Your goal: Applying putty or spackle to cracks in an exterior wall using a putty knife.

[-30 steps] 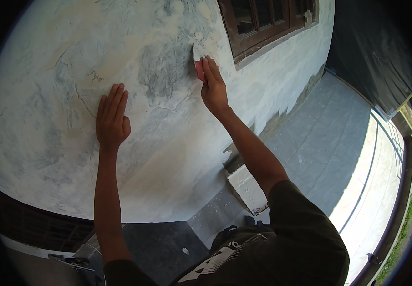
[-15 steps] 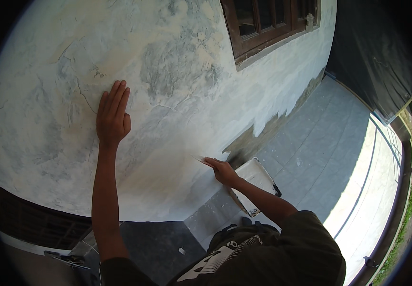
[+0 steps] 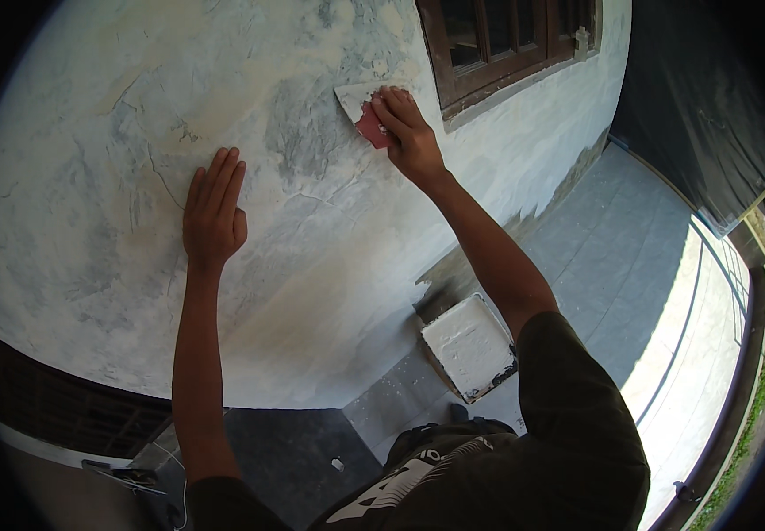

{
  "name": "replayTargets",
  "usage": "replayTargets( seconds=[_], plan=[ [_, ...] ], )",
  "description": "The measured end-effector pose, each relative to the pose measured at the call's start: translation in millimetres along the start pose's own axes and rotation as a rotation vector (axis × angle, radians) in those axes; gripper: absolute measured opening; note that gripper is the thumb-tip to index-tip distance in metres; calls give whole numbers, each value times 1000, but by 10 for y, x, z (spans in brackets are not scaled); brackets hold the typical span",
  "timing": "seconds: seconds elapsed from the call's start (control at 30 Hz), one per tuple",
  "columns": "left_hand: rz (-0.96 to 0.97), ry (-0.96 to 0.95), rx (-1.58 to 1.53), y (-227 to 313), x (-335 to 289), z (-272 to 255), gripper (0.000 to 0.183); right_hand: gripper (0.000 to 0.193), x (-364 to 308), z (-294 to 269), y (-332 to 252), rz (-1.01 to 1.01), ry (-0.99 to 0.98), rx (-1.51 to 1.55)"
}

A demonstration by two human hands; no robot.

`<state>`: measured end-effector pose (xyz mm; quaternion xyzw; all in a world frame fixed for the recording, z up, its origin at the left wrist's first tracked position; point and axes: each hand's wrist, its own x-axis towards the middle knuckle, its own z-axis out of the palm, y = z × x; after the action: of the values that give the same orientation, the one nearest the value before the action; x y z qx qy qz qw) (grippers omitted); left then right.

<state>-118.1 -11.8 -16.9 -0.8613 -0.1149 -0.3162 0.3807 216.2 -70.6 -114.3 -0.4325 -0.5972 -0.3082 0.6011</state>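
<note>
The red-handled scraper (image 3: 372, 128) is at the wall (image 3: 294, 292), just left of the window (image 3: 488, 76). The right hand (image 3: 415, 146) has its fingers (image 3: 393, 111) closed around it; the left hand (image 3: 212, 221) (fingers nearly straight, gripping nothing) rests farther left. Below the window, a tray (image 3: 495, 383) holds white paste (image 3: 466, 336).

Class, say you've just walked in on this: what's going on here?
A person's right hand grips a red-handled scraper at the patchy white wall, just left of the brown-framed window. The left hand is laid against the wall, fingers pointing up, holding no tool. Below, near the foot of the wall, sits a tray of white paste.
</note>
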Motion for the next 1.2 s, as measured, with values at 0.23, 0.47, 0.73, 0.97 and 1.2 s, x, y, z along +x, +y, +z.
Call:
replayTargets(
  seconds=[0.23, 0.47, 0.73, 0.97, 1.2],
  plan=[
    [-2, 5, 7, -18, 6, -11, 58, 67, -924, 187, -232, 139, -106, 16],
    [3, 2, 12, -53, -46, 13, 58, 50, -2070, 65, -901, 685, -504, 568],
    [-6, -2, 6, -7, -14, -1, 58, 58, -154, 136, -680, 458, 227, 220],
    [-10, -21, 14, -14, -2, -27, 58, 58, -934, 667, -1236, 197, -154, 47],
    [-3, 5, 1, -27, -32, 6, 57, 53, -2425, 1, -1446, 634, -775, 471]
  ],
)
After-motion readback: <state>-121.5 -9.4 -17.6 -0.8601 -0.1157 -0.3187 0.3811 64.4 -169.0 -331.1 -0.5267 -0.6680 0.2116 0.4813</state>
